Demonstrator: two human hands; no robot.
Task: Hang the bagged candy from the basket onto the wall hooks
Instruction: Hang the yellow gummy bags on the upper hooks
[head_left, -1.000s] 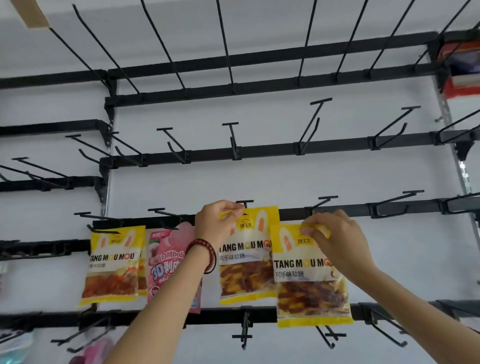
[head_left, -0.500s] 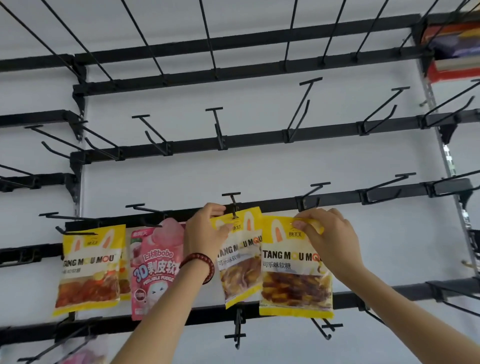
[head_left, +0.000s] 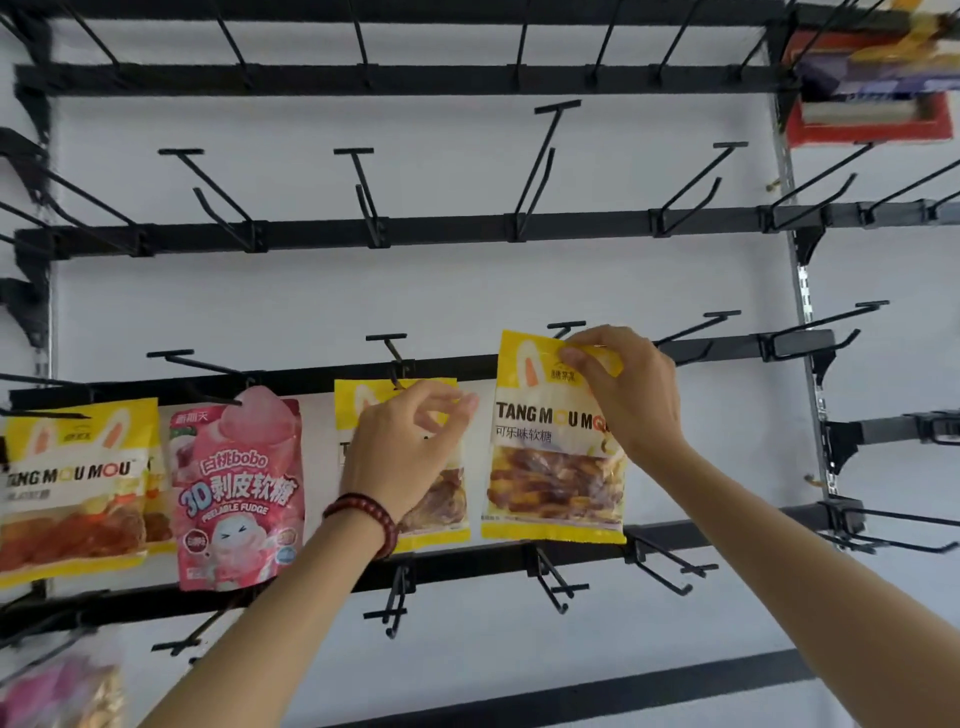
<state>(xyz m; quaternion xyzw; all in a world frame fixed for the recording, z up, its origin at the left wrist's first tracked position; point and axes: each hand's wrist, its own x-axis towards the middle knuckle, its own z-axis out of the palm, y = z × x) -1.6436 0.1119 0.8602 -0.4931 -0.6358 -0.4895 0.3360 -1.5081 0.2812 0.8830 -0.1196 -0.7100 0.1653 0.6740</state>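
1. The right yellow bag is bright yellow, with white rabbit ears lined in orange, black lettering on a white band, and a clear window showing dark brown candy.
2. The middle yellow bag has the same yellow, with brown candy in its window.
3. The left yellow bag is yellow with white ears and black lettering; its candy looks orange-red.
4. The pink bag carries white lettering and a white cartoon face.
5. The bead bracelet is dark red.
6. The hooks and rails are black against a pale grey-white wall.
7. The box is red.
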